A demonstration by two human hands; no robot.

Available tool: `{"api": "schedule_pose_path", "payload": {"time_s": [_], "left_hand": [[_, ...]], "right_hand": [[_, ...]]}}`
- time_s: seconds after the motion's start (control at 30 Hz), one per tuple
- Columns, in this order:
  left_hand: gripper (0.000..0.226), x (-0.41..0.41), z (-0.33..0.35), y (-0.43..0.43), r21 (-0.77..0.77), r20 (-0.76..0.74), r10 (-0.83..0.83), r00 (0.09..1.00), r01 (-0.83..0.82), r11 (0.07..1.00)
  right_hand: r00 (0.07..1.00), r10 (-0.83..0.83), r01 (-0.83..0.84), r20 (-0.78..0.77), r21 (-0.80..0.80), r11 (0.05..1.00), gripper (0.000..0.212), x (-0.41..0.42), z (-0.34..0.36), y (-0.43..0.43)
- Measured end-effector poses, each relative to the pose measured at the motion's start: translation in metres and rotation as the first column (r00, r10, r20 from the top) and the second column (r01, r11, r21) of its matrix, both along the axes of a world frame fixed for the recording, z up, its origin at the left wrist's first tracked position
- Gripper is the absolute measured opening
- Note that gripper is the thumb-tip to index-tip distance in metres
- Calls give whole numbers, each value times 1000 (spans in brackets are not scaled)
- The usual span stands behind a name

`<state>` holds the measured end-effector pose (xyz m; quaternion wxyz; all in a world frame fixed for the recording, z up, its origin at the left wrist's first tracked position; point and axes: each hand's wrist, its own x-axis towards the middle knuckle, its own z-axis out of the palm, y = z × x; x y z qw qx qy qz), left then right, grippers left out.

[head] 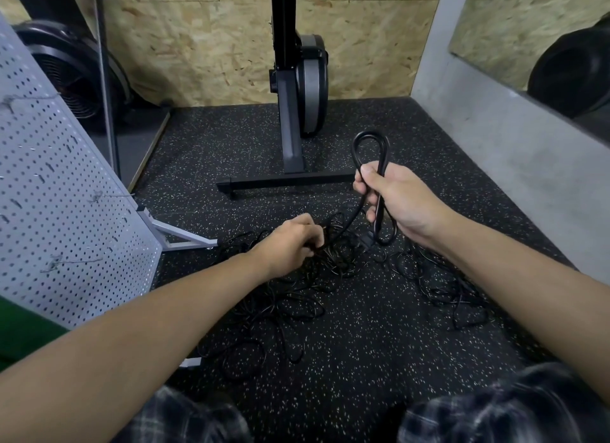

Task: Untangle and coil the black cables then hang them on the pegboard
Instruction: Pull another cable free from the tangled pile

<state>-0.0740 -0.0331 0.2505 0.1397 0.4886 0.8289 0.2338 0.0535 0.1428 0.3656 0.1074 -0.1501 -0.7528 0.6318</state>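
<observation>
A tangle of thin black cables (pixel 297 297) lies spread over the speckled black floor in front of my knees. My right hand (pixel 399 198) is closed around a thicker black cable (pixel 369 145), folded into a loop that sticks up above my fist; its plug end (pixel 366 243) dangles below. My left hand (pixel 292 243) is down at the pile, fingers pinched on the same thick cable where it enters the tangle. The white pegboard (pixel 66 211) leans at the left, with several metal hooks (pixel 99 196) that carry nothing.
An upright black exercise machine (pixel 297 89) stands on a floor bar straight ahead. A black fan (pixel 72 72) sits behind the pegboard. A grey concrete wall (pixel 495 138) runs along the right. The pegboard's white foot (pixel 185 241) juts onto the floor near the cables.
</observation>
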Motion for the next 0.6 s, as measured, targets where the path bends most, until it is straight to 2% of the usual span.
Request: {"api": "schedule_pose_path", "payload": {"time_s": [0.17, 0.33, 0.47, 0.6], "left_hand": [[26, -14, 1, -10, -24, 90, 170, 981, -169, 985], [35, -34, -9, -29, -201, 6, 316, 949, -308, 930], [36, -41, -17, -32, -299, -64, 368, 928, -370, 880], [26, -41, -17, -35, -356, -165, 385, 908, -419, 836]], "right_hand": [[998, -55, 52, 18, 150, 987, 28, 2, 5, 10], [992, -124, 120, 4, 211, 970, 27, 2, 11, 25], [988, -154, 140, 13, 340, 930, 29, 0, 15, 30], [985, -168, 139, 35, 409, 902, 29, 0, 19, 31]]}}
